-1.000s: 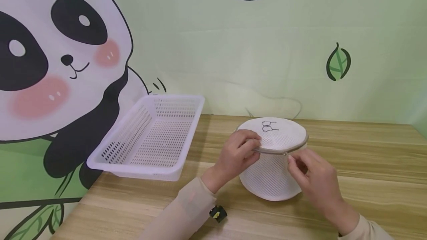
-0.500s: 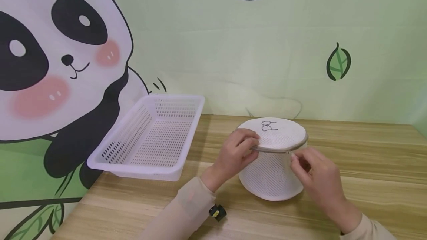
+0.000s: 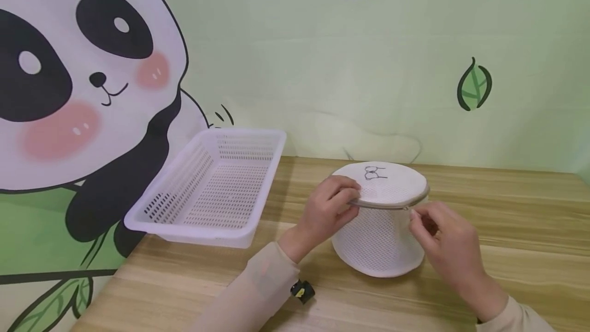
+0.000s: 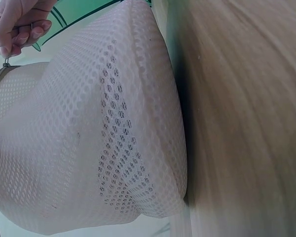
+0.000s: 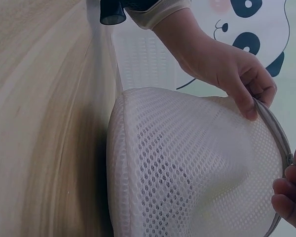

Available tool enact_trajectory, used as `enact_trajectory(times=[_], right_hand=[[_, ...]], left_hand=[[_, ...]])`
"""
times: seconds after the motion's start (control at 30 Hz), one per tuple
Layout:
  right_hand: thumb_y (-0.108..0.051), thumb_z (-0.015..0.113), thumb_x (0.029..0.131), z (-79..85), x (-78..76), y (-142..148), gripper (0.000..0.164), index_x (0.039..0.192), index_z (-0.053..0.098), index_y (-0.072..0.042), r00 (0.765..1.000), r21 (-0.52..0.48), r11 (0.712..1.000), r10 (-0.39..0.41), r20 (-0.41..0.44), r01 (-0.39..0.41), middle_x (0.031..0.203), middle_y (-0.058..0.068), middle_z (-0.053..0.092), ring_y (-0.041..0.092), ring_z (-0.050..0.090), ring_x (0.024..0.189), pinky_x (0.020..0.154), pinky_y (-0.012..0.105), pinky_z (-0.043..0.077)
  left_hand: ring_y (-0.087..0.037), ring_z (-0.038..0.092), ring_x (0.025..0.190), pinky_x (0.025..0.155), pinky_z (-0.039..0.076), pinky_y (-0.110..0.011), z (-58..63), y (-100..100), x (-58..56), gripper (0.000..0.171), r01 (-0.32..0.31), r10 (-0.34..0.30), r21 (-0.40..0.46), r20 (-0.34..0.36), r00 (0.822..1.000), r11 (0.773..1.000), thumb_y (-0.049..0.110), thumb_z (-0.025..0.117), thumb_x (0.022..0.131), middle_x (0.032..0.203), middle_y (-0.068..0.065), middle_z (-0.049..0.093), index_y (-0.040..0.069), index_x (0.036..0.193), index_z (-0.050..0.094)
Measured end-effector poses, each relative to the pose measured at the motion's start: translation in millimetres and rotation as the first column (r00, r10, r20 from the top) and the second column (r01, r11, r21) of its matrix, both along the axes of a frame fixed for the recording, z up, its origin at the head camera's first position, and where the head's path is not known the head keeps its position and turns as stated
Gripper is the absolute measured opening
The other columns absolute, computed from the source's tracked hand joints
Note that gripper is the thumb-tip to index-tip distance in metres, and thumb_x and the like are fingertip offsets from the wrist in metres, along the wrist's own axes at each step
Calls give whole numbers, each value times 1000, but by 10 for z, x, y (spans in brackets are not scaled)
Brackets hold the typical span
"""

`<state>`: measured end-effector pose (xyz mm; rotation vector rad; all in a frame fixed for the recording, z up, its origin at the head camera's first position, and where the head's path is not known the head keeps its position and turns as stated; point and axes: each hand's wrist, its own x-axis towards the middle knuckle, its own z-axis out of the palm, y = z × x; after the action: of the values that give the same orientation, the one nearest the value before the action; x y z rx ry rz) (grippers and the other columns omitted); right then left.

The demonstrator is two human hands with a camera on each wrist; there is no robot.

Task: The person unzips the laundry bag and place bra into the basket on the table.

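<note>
A white mesh laundry bag [image 3: 378, 245], round and upright, stands on the table with a grey zipper [image 3: 382, 207] along its top rim. My left hand [image 3: 328, 209] grips that rim at the near left, thumb below and fingers on top. At the near right of the rim, my right hand [image 3: 444, 240] pinches the small zipper pull [image 4: 7, 62] between thumb and forefinger, as the left wrist view shows. In the right wrist view, something faintly yellowish shows through the mesh; its kind cannot be made out.
A white perforated plastic basket [image 3: 221, 193] sits on the wooden table [image 3: 521, 240] to the left of the bag. Behind the table hangs a green backdrop [image 3: 276, 65] with a panda and leaves. A small black device [image 3: 302, 291] is at the left wrist.
My right hand has drawn the zipper pull a little to the right along the rim. My left hand keeps its grip on the rim. The head view has shifted slightly.
</note>
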<state>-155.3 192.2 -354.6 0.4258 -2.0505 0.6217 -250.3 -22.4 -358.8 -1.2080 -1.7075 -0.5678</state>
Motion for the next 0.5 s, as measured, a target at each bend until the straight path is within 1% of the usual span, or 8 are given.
enact_trajectory(times=[0.5], right_hand=[[2, 64, 72, 2, -17, 23, 8, 70, 62, -6, 1000, 0, 1000, -16, -15, 16, 63, -2, 54, 2, 45, 58, 50, 8, 37]], left_hand=[[-17, 62, 93, 90, 52, -23, -3, -10, -4, 17, -2, 2, -8, 18, 1000, 1000, 3, 73, 72, 99, -6, 65, 6, 86, 63]])
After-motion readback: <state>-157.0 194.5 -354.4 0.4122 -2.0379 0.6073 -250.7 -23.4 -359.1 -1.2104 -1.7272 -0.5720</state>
